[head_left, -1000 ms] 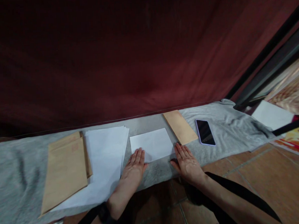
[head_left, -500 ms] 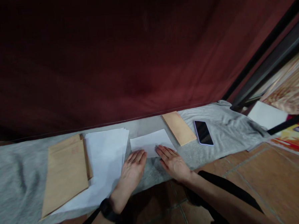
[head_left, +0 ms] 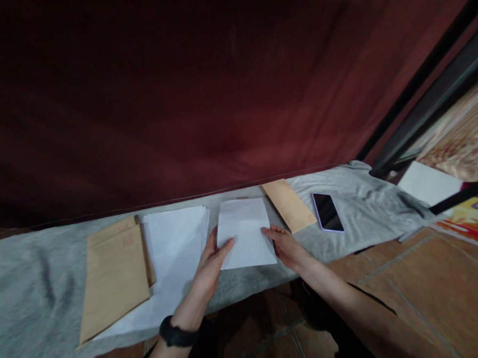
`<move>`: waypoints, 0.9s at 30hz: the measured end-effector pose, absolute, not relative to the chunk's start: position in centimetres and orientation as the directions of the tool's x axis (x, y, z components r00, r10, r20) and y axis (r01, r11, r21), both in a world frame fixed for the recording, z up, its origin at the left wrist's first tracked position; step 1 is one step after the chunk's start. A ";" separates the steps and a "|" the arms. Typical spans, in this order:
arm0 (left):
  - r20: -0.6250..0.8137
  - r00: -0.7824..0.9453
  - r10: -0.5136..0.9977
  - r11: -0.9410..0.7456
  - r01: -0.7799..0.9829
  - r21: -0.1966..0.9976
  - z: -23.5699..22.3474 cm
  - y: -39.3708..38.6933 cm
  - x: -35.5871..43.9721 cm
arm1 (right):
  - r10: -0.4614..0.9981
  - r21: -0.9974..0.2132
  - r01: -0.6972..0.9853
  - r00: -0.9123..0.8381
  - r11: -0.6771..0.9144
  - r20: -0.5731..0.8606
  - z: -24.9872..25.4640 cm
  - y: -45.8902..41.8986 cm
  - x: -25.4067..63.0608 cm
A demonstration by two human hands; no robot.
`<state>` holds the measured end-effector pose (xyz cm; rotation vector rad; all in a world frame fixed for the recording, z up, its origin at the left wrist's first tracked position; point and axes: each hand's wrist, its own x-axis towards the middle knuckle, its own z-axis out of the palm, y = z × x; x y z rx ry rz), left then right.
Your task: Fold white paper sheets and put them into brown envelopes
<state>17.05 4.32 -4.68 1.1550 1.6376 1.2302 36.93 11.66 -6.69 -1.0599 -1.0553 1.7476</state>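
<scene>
Between my hands is a folded sheet of white paper (head_left: 245,227), lifted toward me above the grey cloth. My left hand (head_left: 214,258) pinches its left edge, thumb on top and fingers behind. At the right edge my right hand (head_left: 284,245) grips it the same way, the fingers partly hidden underneath. A small tan envelope (head_left: 290,204) lies just beyond my right hand. Close to my left hand rests a stack of white sheets (head_left: 176,246), partly covered by larger brown envelopes (head_left: 116,276).
A phone (head_left: 328,213) with a lilac edge lies right of the small envelope. Grey cloth (head_left: 369,209) covers the long, narrow surface. Dark red fabric (head_left: 220,121) hangs behind it. A dark metal frame (head_left: 419,95) stands at right, over a tiled floor (head_left: 448,275).
My hands were pressing flat on the paper's near edge. Now they hold it by its two sides, raised, and it shows a taller face. The small envelope and phone lie as before.
</scene>
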 end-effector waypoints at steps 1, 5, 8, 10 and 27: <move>-0.109 -0.273 0.956 0.157 0.159 0.975 -5.1 4.3 17.3 | 0.926 -0.941 -0.171 -0.298 -0.292 -0.233 -7.4 11.7 36.9; -0.223 -0.321 0.921 0.266 0.096 0.959 -6.8 4.2 17.8 | 0.977 -0.969 0.245 -0.211 0.039 -0.014 -9.7 12.5 37.7; -0.167 -0.306 0.937 0.231 0.186 0.955 -7.8 4.2 18.1 | 0.937 -0.729 0.592 -0.267 0.345 0.226 -9.9 12.5 38.5; -0.124 -0.287 0.950 0.190 0.214 0.958 -8.3 4.3 18.5 | 0.850 -0.508 0.682 -0.416 0.526 0.322 -9.5 12.0 38.7; 0.248 -0.039 0.968 -0.037 0.955 0.294 -6.8 5.5 20.9 | 0.592 -0.156 0.572 -0.757 0.805 0.276 -11.2 9.6 39.4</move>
